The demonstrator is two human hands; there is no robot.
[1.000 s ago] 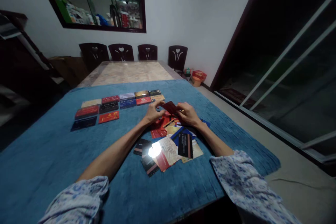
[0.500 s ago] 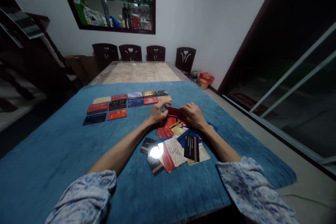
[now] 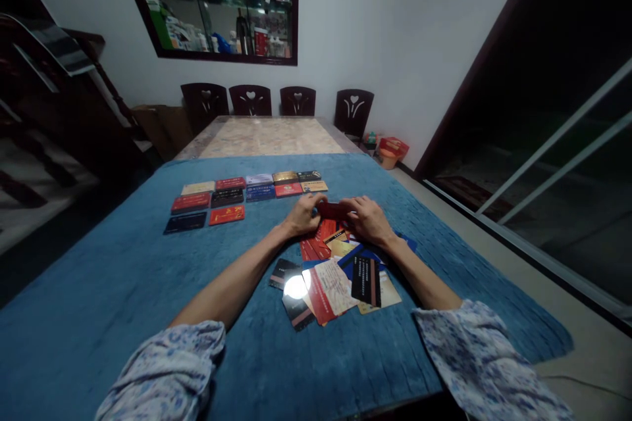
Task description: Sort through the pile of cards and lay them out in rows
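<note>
Between my two hands is a dark red card stack (image 3: pixel 334 210), held on edge just beyond a loose pile of cards. My left hand (image 3: pixel 302 214) pinches its left end, and my right hand (image 3: pixel 369 218) closes on its right end. The pile below holds red cards (image 3: pixel 314 250), a white and red card (image 3: pixel 332 286), a black card (image 3: pixel 364 281) and blue ones, overlapping at odd angles. To the left, several card stacks lie in rows, among them an orange-red one (image 3: pixel 227 214) and a dark one (image 3: pixel 185 222).
A blue cloth (image 3: pixel 123 289) covers the near part of the table, with a bare patterned top (image 3: pixel 271 135) beyond. Dark chairs (image 3: pixel 354 112) stand at the far end. A red box (image 3: pixel 394 146) is on the floor at the right.
The view has shifted slightly, so the scene sits a little further right. My hands still hold the red stack, with my right fingers slightly shifted on it.
</note>
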